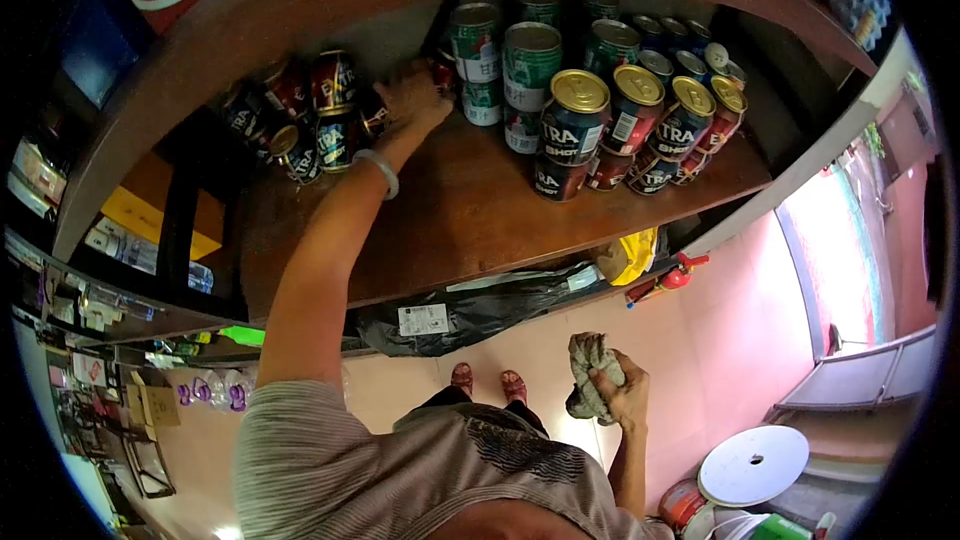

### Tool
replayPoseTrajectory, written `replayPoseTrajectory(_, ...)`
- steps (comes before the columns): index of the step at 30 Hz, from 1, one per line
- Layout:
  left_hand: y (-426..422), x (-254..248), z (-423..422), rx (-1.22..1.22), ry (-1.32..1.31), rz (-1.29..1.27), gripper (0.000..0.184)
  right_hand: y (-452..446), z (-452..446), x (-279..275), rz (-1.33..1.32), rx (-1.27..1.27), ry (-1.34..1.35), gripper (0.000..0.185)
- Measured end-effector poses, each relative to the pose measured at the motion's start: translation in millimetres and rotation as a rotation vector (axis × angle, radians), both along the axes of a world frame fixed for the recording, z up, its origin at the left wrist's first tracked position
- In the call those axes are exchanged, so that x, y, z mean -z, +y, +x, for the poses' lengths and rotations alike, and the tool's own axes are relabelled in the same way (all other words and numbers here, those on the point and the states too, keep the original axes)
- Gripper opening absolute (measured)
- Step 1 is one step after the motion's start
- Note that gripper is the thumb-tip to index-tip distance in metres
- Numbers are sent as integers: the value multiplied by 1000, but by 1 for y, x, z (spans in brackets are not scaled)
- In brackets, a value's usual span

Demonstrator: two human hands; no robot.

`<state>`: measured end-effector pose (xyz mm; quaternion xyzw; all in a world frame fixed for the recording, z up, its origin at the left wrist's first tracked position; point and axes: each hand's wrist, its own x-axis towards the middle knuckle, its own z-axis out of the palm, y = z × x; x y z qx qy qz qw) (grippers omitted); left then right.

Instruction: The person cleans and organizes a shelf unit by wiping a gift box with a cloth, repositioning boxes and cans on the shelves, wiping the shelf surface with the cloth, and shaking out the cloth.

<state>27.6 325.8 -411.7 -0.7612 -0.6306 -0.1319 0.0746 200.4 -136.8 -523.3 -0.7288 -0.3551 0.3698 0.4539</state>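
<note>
My left hand (415,100) reaches deep onto the wooden shelf (440,225), its fingers bent against a dark red drink can (443,72) at the back. Shadow hides part of that grip. Left of this hand, dark energy drink cans (334,90) are stacked, some leaning. To its right stand green drink cans (527,60), stacked in pairs. Nearer the front edge are gold-topped energy drink cans (575,125), also in two layers. Low at my right side, my right hand (628,395) is closed around a crumpled grey cloth (592,377).
Under the shelf lie a black plastic bag (470,315) and a yellow bag (630,258). A red fire extinguisher (665,280) is beyond them. A white round lid (755,465) is at lower right. Bottles and a cardboard box (155,405) stand at left.
</note>
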Motion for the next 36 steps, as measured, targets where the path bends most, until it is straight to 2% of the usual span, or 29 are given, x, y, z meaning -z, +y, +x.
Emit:
replayPoseTrajectory(1,0,2,-2,-7,-38,34,82,1,2,5,15,-8,-20,38)
replayPoseTrajectory(4,-12,-14,-5,-57,-171,-80,84,5,-2,7,28,-41,-80,40)
replayPoseTrajectory(7,-36,-16,-9,-22,-481,77,84,15,-1,-3,29,-109,-147,42)
replayPoseTrajectory(10,-70,-23,-21,357,-1014,102,82,21,0,-6,22,-180,-176,42)
replayPoseTrajectory(11,-81,-23,-23,391,-1019,145,78,21,0,-4,38,-182,-159,44)
replayPoseTrajectory(14,-126,-11,-32,279,-820,-146,76,21,3,-3,46,-236,-162,44)
replayPoseTrajectory(16,-169,-10,-19,403,-963,-323,78,19,6,2,41,-253,-149,43)
replayPoseTrajectory(18,-200,-10,-3,520,-926,-332,71,18,11,7,49,-269,-152,42)
replayPoseTrajectory(19,-216,-14,8,490,-872,-384,69,17,14,7,58,-283,-158,41)
replayPoseTrajectory(20,-224,-19,16,504,-740,-377,69,17,16,7,66,-298,-166,41)
replayPoseTrajectory(27,-228,10,49,425,-735,-278,74,4,28,6,159,-257,-150,41)
replayPoseTrajectory(34,-233,39,67,347,-723,-78,79,5,23,9,82,-297,-135,42)
replayPoseTrajectory(35,-238,33,68,278,-616,-117,84,8,21,1,67,-310,-132,42)
replayPoseTrajectory(36,-239,32,62,333,-613,-154,96,13,19,-4,54,-327,-129,42)
